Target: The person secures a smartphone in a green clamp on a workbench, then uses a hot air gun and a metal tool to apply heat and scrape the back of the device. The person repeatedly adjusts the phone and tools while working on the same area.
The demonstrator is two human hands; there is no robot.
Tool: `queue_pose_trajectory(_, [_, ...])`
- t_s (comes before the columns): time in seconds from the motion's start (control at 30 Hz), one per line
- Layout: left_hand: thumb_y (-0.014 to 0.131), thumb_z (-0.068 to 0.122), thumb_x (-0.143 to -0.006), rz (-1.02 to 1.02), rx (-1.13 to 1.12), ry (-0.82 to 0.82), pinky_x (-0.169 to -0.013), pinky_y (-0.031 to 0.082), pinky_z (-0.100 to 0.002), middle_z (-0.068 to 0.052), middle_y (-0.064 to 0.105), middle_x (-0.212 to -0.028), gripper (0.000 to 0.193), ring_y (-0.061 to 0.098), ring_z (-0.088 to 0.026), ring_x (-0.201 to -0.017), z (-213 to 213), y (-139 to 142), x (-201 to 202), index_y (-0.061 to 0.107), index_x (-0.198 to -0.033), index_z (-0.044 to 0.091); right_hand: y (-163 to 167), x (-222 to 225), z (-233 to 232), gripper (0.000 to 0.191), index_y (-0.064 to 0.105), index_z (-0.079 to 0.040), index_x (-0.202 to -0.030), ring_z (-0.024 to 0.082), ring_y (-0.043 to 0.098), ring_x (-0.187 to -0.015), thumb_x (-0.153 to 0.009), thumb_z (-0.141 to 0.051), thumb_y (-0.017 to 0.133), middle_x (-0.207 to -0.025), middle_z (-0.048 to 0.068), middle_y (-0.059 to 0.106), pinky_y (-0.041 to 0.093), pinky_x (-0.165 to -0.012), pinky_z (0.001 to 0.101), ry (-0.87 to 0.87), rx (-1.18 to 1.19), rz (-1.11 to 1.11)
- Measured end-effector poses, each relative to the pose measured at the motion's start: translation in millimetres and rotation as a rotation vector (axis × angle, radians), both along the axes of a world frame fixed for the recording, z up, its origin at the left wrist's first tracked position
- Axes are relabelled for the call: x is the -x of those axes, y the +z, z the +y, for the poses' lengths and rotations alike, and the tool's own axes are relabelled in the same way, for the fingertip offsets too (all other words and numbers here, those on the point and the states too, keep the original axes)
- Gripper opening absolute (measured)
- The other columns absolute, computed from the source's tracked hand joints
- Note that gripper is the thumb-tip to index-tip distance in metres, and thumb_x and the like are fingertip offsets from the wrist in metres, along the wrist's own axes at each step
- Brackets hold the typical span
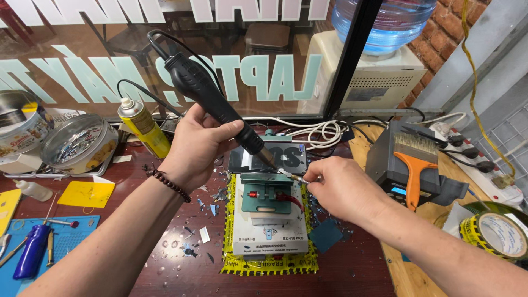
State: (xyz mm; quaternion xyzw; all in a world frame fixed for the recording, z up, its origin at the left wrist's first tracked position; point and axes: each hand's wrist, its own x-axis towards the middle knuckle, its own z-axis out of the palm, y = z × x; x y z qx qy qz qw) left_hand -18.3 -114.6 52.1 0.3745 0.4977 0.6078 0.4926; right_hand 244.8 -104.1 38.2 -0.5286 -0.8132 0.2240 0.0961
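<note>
The left hand (195, 146) grips a black hot-air wand (212, 99), nozzle angled down at a phone (275, 159) clamped in a green fixture (267, 192); the right hand (335, 187) pinches tweezers (294, 176) there, likely steadying a part on the worktop (181, 258).

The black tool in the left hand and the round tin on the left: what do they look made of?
The hot-air tool in the left hand looks like matte black plastic with a bare metal nozzle at its tip. The round tin seems to be shiny metal, given its bright reflections, with a clear lid, probably plastic.
</note>
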Motion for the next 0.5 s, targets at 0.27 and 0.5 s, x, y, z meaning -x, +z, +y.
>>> queue_pose_trajectory(0.27, [0.071,-0.004,-0.086,0.002,-0.005,0.019,-0.078,0.065,-0.032,-0.002,0.068,-0.100,0.034,0.072,-0.015,-0.090,2,2,-2,0.056,-0.114,0.008,-12,-26,22,0.027,0.074,-0.007,-0.121,0.013,0.050,-0.060,-0.095,-0.016,0.068,-0.074,0.005,0.068,0.036,-0.052,0.0338,-0.254,0.526,0.491])
queue_pose_trajectory(0.5, [0.071,-0.003,-0.086,0.000,-0.004,0.062,-0.078,0.065,-0.032,-0.003,0.069,-0.102,0.035,0.073,-0.016,-0.090,0,3,0,0.054,-0.114,0.008,-8,-22,13,0.027,0.072,-0.015,-0.116,0.013,0.062,-0.057,-0.091,-0.024,0.066,-0.064,0.006,0.072,0.051,-0.058,0.0320,-0.091,0.326,0.176])
